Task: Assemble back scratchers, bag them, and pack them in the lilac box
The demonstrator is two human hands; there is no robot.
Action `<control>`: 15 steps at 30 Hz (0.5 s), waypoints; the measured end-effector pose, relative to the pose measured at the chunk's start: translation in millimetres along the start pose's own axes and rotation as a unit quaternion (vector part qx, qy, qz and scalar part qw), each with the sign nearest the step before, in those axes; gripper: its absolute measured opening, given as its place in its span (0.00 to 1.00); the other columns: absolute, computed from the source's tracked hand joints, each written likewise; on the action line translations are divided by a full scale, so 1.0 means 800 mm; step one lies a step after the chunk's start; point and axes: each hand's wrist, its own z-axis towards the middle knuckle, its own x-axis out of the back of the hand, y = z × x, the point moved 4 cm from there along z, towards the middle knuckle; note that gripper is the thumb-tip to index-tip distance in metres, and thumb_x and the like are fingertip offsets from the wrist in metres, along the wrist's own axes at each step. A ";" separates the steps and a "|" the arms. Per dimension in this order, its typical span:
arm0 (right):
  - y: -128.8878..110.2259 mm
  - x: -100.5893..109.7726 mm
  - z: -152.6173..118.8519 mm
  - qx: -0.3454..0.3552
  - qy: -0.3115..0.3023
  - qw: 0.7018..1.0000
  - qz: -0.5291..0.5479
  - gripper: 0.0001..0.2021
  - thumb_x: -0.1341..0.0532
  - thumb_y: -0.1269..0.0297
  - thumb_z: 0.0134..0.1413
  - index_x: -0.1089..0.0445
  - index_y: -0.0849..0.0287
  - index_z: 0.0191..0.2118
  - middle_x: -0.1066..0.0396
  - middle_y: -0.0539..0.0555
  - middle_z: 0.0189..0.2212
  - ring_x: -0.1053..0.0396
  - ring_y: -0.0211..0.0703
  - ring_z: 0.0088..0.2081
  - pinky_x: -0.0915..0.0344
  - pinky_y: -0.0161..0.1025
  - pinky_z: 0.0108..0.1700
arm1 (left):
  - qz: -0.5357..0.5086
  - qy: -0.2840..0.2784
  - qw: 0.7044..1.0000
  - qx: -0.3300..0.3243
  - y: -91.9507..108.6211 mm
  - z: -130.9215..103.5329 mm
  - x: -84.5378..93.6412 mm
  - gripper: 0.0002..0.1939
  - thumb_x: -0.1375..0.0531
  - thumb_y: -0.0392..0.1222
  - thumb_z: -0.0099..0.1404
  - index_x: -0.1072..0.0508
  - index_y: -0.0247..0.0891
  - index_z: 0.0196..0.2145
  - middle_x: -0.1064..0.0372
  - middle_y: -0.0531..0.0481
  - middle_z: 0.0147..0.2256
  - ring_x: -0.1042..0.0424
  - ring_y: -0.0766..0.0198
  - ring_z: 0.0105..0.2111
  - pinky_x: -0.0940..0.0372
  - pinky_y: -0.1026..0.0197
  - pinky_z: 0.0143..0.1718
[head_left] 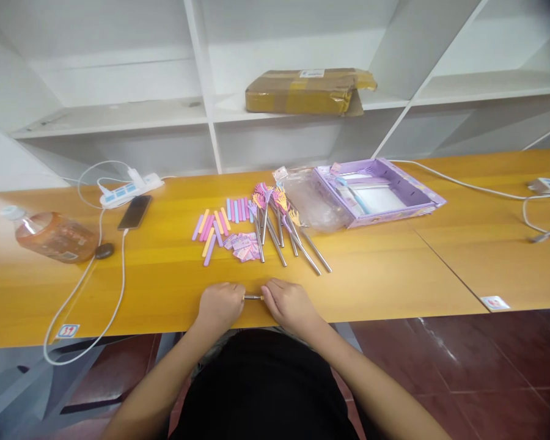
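Between my two closed hands a short length of metal rod (pixel 253 297) shows, near the table's front edge. My left hand (pixel 223 304) is wrapped round its left end and my right hand (pixel 288 304) round its right end; the rest is hidden in the fists. Beyond them lies a pile of metal rods with coloured hand-shaped heads (pixel 275 211). Left of that pile are pink, purple and orange handle pieces (pixel 209 232), a row of blue and pink ones (pixel 239 210), and small printed cards (pixel 246 245).
A purple box (pixel 410 189) and clear plastic bags (pixel 318 198) lie at the back right. At left are a bottle (pixel 57 237), phone (pixel 135 212), power strip (pixel 131 190) and white cables. A taped carton (pixel 302 93) sits on the shelf.
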 end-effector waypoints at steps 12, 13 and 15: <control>0.002 0.000 -0.002 -0.011 -0.013 1.000 -0.005 0.24 0.53 0.63 0.85 0.29 0.57 0.34 0.28 0.52 0.28 0.34 0.41 0.27 0.46 0.42 0.34 | 0.003 -0.028 1.000 0.007 -0.001 0.001 0.001 0.13 0.43 0.33 0.72 0.17 0.36 0.38 0.17 0.39 0.36 0.17 0.49 0.39 0.32 0.56 0.38; 0.003 -0.001 -0.002 -0.014 -0.018 1.000 -0.006 0.24 0.53 0.63 0.85 0.29 0.57 0.35 0.28 0.52 0.28 0.33 0.41 0.28 0.46 0.42 0.34 | 0.004 -0.034 0.999 0.008 -0.001 0.001 0.001 0.13 0.43 0.33 0.73 0.17 0.37 0.38 0.17 0.39 0.37 0.17 0.48 0.40 0.32 0.56 0.38; 0.002 -0.004 -0.001 -0.020 -0.028 0.999 -0.010 0.23 0.53 0.63 0.84 0.28 0.57 0.35 0.27 0.53 0.29 0.32 0.42 0.28 0.46 0.42 0.34 | 0.006 -0.046 0.999 0.011 0.001 0.001 0.001 0.14 0.44 0.34 0.74 0.17 0.37 0.39 0.16 0.39 0.38 0.17 0.48 0.41 0.30 0.56 0.39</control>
